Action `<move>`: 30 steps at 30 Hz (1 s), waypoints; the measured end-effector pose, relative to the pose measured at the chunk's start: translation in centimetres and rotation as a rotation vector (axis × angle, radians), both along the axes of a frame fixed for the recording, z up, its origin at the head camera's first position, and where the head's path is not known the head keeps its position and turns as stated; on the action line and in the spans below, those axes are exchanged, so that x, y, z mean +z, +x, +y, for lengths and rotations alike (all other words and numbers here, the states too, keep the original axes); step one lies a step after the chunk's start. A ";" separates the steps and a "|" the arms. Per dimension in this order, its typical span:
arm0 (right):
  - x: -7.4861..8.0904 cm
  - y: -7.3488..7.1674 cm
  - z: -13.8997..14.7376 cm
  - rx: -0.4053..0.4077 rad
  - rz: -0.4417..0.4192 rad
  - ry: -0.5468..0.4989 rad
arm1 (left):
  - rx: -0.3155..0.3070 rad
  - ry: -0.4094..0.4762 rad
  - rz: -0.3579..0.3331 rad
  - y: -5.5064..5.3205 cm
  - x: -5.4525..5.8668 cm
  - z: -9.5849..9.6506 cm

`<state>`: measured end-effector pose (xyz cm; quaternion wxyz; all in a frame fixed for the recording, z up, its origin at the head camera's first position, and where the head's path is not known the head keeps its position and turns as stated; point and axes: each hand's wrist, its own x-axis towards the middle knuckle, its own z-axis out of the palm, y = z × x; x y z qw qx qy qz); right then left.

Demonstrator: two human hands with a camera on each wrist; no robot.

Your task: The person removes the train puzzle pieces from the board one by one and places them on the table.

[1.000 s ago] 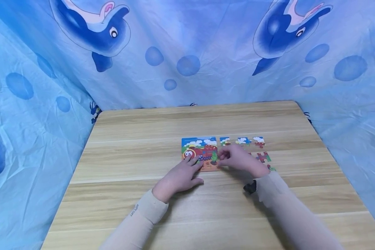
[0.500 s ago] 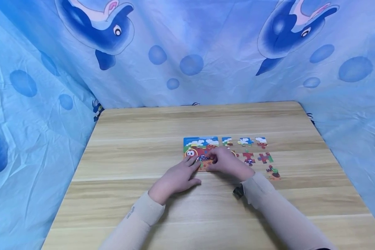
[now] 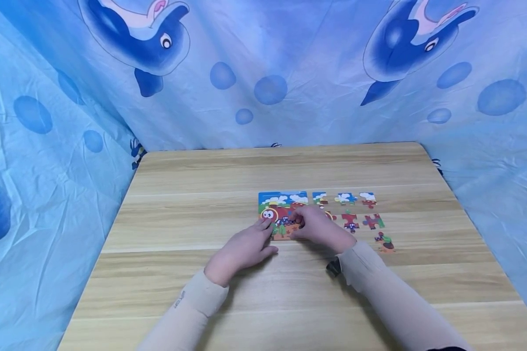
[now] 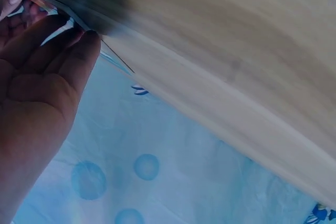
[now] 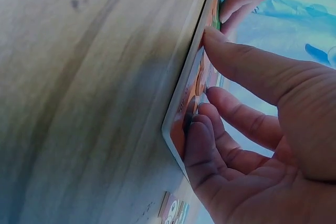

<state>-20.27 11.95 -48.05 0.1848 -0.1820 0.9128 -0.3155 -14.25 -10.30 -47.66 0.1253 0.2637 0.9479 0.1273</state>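
Note:
A flat puzzle board (image 3: 285,195) with a red cartoon train picture lies mid-table. My left hand (image 3: 242,247) rests its fingertips on the board's lower left, fingers fairly straight; in the left wrist view its fingers (image 4: 79,59) touch the board edge. My right hand (image 3: 322,228) is over the lower middle of the board. Its thumb and curled fingers pinch an orange puzzle piece (image 5: 199,77) against the board, seen edge-on in the right wrist view. The right hand covers part of the board's right side.
Several loose puzzle pieces lie right of the board in rough rows, among them a cloud piece (image 3: 346,198), a red piece (image 3: 350,221) and a green-and-brown piece (image 3: 385,242). One piece (image 3: 329,215) is partly behind the right hand. A blue dolphin curtain (image 3: 312,58) surrounds the wooden table (image 3: 193,195).
My right hand has moved left from the board's right edge onto its lower middle. The left hand has drawn back slightly toward the lower left. The head view has shifted a little.

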 end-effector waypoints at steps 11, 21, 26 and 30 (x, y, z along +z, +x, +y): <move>-0.1 -0.1 -0.2 0.009 0.013 0.017 | 0.000 -0.043 0.065 0.1 -0.3 0.9; 0.3 -0.1 -0.2 0.009 -0.016 -0.017 | 0.009 -0.060 0.052 0.0 -0.1 1.0; 0.4 -0.1 -0.1 -0.011 -0.046 -0.059 | 0.000 -0.050 0.049 -0.1 -0.1 0.9; 0.3 -0.2 0.0 -0.003 -0.051 -0.102 | -0.008 -0.047 0.044 -0.1 -0.1 0.8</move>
